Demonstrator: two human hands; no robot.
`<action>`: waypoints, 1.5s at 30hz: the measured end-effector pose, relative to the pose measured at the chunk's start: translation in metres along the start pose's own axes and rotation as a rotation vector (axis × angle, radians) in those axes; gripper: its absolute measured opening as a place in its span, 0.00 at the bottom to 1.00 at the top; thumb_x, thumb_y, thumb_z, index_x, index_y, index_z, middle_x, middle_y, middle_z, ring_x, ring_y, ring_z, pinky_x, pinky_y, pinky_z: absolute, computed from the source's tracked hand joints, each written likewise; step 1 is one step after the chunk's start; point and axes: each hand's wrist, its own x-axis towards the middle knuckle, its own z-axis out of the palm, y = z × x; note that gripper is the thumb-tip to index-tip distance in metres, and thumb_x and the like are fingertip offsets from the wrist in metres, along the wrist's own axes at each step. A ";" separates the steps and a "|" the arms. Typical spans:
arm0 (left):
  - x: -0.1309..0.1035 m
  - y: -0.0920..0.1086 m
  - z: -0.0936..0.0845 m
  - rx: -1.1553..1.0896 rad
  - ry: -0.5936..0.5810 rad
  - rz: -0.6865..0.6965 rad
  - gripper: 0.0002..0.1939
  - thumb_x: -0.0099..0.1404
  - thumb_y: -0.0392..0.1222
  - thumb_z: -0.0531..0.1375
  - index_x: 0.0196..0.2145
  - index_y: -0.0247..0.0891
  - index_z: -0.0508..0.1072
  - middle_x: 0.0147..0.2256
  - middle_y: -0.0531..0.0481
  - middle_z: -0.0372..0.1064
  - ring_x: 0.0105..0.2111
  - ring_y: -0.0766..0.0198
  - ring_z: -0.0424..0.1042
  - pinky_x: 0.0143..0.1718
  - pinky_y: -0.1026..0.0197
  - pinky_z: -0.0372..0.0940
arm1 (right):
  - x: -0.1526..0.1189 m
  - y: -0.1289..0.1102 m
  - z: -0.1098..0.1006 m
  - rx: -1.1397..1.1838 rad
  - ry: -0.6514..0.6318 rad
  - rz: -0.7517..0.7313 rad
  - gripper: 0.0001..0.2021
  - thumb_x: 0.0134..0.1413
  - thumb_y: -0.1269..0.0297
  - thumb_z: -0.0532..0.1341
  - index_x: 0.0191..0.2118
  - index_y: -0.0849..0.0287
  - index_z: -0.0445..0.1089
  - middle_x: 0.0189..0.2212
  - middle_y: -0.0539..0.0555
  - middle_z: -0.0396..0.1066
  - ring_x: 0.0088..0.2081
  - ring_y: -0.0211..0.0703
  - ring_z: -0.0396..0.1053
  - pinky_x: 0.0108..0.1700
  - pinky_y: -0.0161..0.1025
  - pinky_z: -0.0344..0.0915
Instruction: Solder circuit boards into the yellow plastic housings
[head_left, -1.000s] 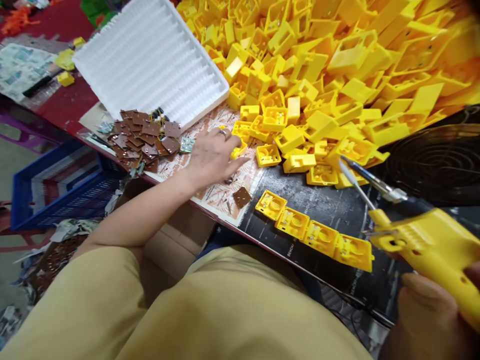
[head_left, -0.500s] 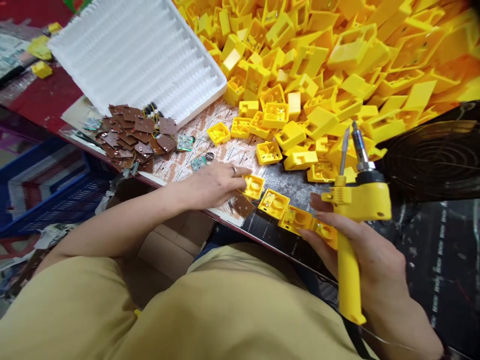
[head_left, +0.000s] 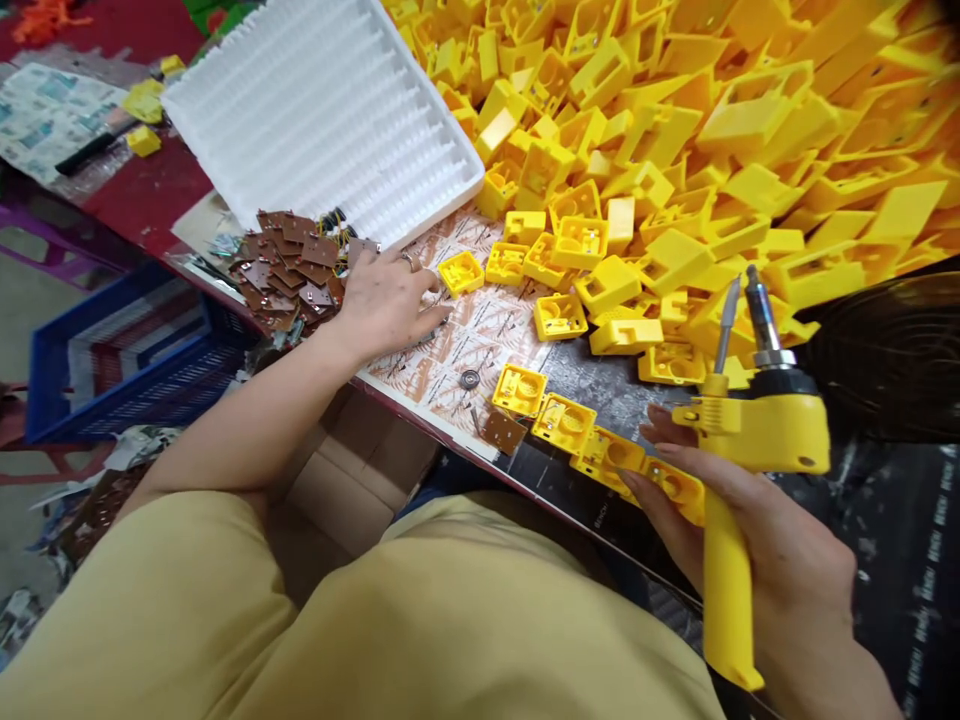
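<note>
My left hand (head_left: 390, 305) reaches over the table at the edge of a heap of brown circuit boards (head_left: 289, 260). Its fingers are apart and the thumb sticks out; the fingertips partly hide what lies beneath. In my right hand (head_left: 780, 530) is a yellow soldering gun (head_left: 727, 560), its metal tip pointing up and away. Thumb and fingertips of that hand are close to the near end of a row of open yellow plastic cases (head_left: 564, 424). Beside the row lie a single brown board (head_left: 503, 432) and a small dark round part (head_left: 469, 380).
A big heap of yellow cases (head_left: 675, 130) covers the far right of the table. A white ribbed foam tray (head_left: 322, 110) stands at the back left. Below the table's left edge is a blue plastic crate (head_left: 142, 340). A dark coiled round object (head_left: 885, 350) sits at the right.
My left hand has moved left, from the end case of the row to the board heap. The dark round part now shows near the row. My right hand keeps its hold; the view has shifted.
</note>
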 end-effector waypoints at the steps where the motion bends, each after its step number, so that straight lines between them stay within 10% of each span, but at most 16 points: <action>1: -0.001 0.002 0.002 0.000 -0.020 0.009 0.20 0.63 0.55 0.60 0.43 0.37 0.80 0.37 0.41 0.75 0.49 0.41 0.71 0.52 0.41 0.61 | -0.001 -0.001 -0.001 -0.007 -0.004 0.002 0.28 0.53 0.71 0.71 0.59 0.50 0.67 0.36 0.51 0.77 0.36 0.48 0.78 0.36 0.40 0.75; 8: -0.027 0.000 0.018 -0.056 0.002 0.267 0.17 0.68 0.48 0.54 0.38 0.35 0.79 0.37 0.40 0.77 0.41 0.50 0.75 0.48 0.46 0.66 | -0.002 -0.010 0.003 0.035 0.000 0.017 0.25 0.53 0.73 0.70 0.56 0.56 0.67 0.47 0.55 0.76 0.46 0.46 0.77 0.47 0.38 0.74; 13: -0.033 0.011 0.018 -0.678 0.173 0.075 0.16 0.69 0.50 0.54 0.37 0.36 0.76 0.38 0.43 0.78 0.40 0.57 0.77 0.47 0.53 0.69 | 0.020 -0.024 0.015 0.041 -0.041 -0.018 0.22 0.56 0.70 0.69 0.55 0.56 0.64 0.48 0.57 0.74 0.46 0.47 0.76 0.46 0.42 0.74; 21: -0.008 0.021 0.010 -1.620 -0.306 -0.300 0.19 0.64 0.57 0.62 0.37 0.39 0.63 0.36 0.46 0.77 0.37 0.57 0.81 0.36 0.56 0.74 | 0.056 -0.028 0.073 -0.009 -0.054 -0.105 0.17 0.63 0.58 0.64 0.54 0.53 0.63 0.35 0.52 0.73 0.37 0.47 0.74 0.54 0.51 0.71; 32: -0.026 0.062 0.000 -1.728 -0.241 -0.216 0.19 0.77 0.50 0.44 0.51 0.37 0.68 0.47 0.42 0.77 0.48 0.59 0.79 0.48 0.54 0.75 | 0.066 -0.061 0.064 0.284 0.123 0.116 0.19 0.57 0.62 0.70 0.48 0.51 0.62 0.38 0.48 0.75 0.38 0.41 0.78 0.41 0.34 0.75; 40: -0.055 0.044 0.022 -0.933 0.394 0.254 0.18 0.73 0.45 0.55 0.55 0.37 0.74 0.55 0.40 0.73 0.57 0.57 0.71 0.61 0.51 0.65 | 0.069 -0.061 0.058 0.547 0.212 0.290 0.18 0.56 0.69 0.70 0.47 0.53 0.63 0.31 0.47 0.74 0.32 0.39 0.77 0.34 0.30 0.75; 45: -0.061 0.070 0.021 -1.244 0.455 0.347 0.15 0.72 0.47 0.58 0.49 0.40 0.80 0.55 0.43 0.75 0.59 0.57 0.71 0.63 0.50 0.64 | 0.066 -0.065 0.061 0.500 0.247 0.294 0.19 0.55 0.65 0.71 0.47 0.51 0.63 0.34 0.46 0.73 0.34 0.38 0.77 0.38 0.33 0.76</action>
